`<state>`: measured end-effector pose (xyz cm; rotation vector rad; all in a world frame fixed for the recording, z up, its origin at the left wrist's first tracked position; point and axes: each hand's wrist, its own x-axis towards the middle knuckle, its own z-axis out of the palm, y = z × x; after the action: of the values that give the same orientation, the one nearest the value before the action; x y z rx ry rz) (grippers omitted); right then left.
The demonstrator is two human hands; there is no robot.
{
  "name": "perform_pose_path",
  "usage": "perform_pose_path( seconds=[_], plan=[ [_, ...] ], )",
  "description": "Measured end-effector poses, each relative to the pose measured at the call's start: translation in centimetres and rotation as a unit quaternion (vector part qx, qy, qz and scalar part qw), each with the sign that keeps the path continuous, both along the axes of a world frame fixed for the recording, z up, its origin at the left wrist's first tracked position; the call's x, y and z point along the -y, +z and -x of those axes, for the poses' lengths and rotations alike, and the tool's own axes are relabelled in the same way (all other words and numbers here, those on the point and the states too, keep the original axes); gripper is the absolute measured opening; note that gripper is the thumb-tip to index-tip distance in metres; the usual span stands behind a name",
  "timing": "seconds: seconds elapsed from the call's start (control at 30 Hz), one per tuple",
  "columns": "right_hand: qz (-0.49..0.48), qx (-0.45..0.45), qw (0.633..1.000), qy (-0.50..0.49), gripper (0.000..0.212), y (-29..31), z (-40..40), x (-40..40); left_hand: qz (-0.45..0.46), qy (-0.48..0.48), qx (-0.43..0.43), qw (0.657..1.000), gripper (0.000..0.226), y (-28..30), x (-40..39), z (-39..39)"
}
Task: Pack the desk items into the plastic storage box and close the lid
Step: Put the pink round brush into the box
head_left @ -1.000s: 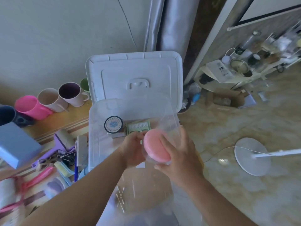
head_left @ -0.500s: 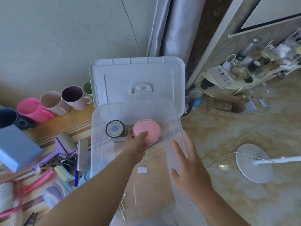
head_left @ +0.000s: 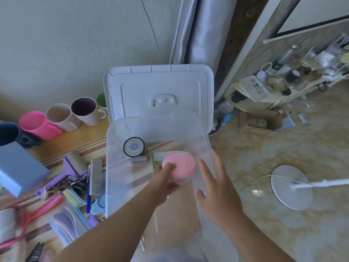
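My left hand (head_left: 166, 176) grips the pink round case (head_left: 179, 167) low inside the clear storage box (head_left: 117, 167) at frame centre; my right hand (head_left: 217, 188) hovers open beside it. I'd set it flat, clear of the green brush (head_left: 160, 156) and jar (head_left: 134, 148). Beyond leans the white lid (head_left: 158, 86); brushes and mugs (head_left: 85, 110) wait at left.

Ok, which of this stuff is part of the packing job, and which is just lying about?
Job:
- clear storage box
- white lid, off, propped behind
- pink round item in left hand
- jar and green brush, already inside
- brushes and lint roller on the desk

Lying about:
- mugs
- cardboard box
- fan base
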<state>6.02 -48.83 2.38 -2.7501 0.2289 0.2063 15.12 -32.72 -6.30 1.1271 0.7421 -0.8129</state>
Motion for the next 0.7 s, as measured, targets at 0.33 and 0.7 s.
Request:
perform_pose_path(
  seconds=[0.33, 0.7],
  plan=[
    [0.028, -0.006, 1.000, 0.007, 0.094, -0.1, -0.1, 0.0, -0.055, 0.272, -0.011, 0.961, 0.058, 1.4, -2.8, 7.4],
    [0.044, -0.016, 0.999, 0.007, 0.087, 0.2, 0.0, -0.2, -0.142, 0.291, -0.184, 0.928, 0.060, 2.1, -2.9, 4.0]
  ],
)
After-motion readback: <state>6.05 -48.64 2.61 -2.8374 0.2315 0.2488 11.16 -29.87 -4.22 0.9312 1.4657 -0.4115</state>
